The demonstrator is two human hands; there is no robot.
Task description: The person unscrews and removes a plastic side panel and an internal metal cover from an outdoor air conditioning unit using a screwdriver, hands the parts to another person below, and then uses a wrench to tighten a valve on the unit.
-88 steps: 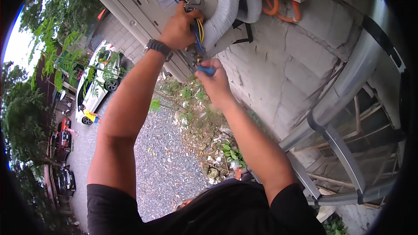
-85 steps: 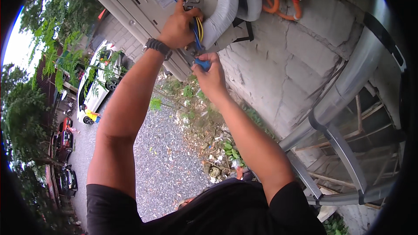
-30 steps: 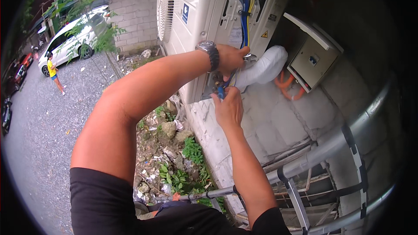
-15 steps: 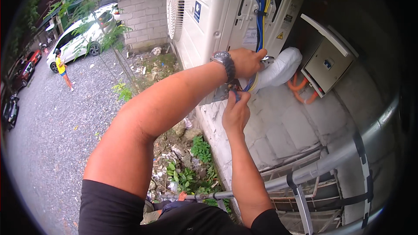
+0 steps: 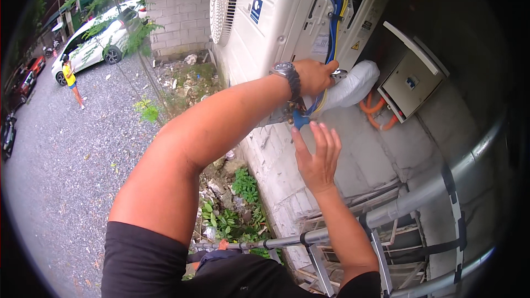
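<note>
My left hand (image 5: 316, 77), a dark watch on its wrist, is closed around a silver wrench-like tool (image 5: 339, 75) beside the white-wrapped pipe bundle (image 5: 359, 83). Below it, my right hand (image 5: 321, 154) is open, fingers spread and palm toward the wall. Just above those fingertips a small blue piece (image 5: 300, 119) sits at the valve area of the white outdoor air-conditioner unit (image 5: 259, 38); its kind is unclear. Blue and yellow wires (image 5: 334, 27) run down the opened side of the unit and pass behind my left hand. My left forearm hides part of the valves.
A grey electrical box (image 5: 411, 80) with a raised lid and orange conduit (image 5: 371, 105) is at the right. Metal scaffold rails (image 5: 386, 215) cross the lower right. Plants and rubble lie below. A person in yellow (image 5: 70, 77) stands by a white car (image 5: 110, 38).
My right hand has let go of the blue piece, opened and moved down and right. The blue piece stays at the valves. My left hand keeps its grip.
</note>
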